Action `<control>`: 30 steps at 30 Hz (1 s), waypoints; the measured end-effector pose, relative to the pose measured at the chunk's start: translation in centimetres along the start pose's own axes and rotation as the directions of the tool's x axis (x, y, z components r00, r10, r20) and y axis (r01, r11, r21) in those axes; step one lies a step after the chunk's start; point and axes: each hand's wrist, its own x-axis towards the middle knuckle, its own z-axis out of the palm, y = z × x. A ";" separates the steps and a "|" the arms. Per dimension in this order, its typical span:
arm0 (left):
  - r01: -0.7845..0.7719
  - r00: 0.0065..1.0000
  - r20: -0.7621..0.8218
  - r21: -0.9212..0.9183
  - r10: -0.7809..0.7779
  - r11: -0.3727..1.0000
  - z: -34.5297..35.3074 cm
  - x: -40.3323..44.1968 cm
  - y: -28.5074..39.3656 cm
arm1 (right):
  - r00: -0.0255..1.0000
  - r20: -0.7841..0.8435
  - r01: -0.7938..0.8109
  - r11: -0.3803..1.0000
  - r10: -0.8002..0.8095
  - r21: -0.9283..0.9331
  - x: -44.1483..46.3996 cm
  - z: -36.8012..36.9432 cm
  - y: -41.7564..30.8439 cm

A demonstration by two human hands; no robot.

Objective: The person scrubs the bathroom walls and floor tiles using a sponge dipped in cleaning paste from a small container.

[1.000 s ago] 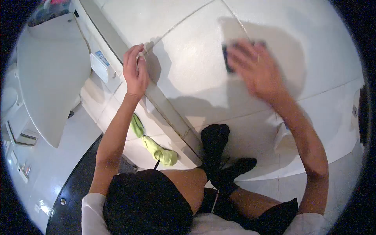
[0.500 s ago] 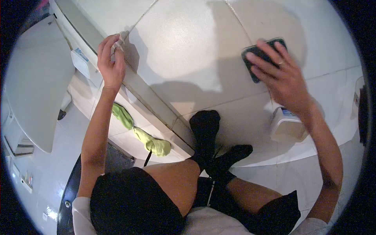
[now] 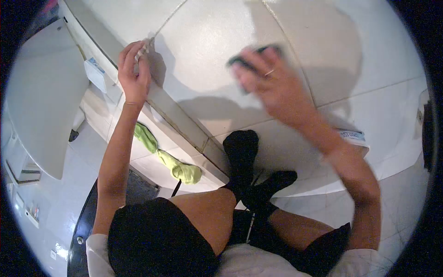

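Note:
My right hand (image 3: 272,85) is spread over a dark, flat rectangular pad (image 3: 249,62) and grips it against the pale tiles. Motion blurs the pad and fingertips, so its exact kind is unclear. At the raised tiled ledge (image 3: 177,124), my left hand (image 3: 134,74) has its fingers curled round a crumpled whitish cloth or tissue (image 3: 142,51), mostly hidden by the fingers. A white plastic tub (image 3: 353,136) with a blue label sits under my right forearm, partly covered by it.
Bunched lime-green cloth (image 3: 184,171) lies beyond the ledge, left of my black-socked feet (image 3: 241,147). Near my left wrist stands a small white box (image 3: 95,75) with a blue label. A large white panel (image 3: 44,101) fills the far left.
My right hand has swept left across the tiles with the dark pad, uncovering the darker tiles on the right. My left hand has barely shifted.

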 end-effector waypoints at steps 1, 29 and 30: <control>-0.008 1.000 -0.009 0.003 0.008 1.000 -0.1 -0.1 0.1 | 0.993 0.000 -0.114 0.974 0.116 0.194 -0.2 3.1 -2.3; -0.500 0.637 0.756 0.259 0.148 0.826 5.3 11.7 11.6 | 0.998 -0.059 0.009 0.990 -0.018 -0.138 -2.9 5.2 -5.0; -0.483 0.633 0.764 0.265 0.123 0.835 5.4 11.3 11.4 | 0.994 -0.024 -0.105 0.983 0.102 -0.153 -2.4 3.0 -3.2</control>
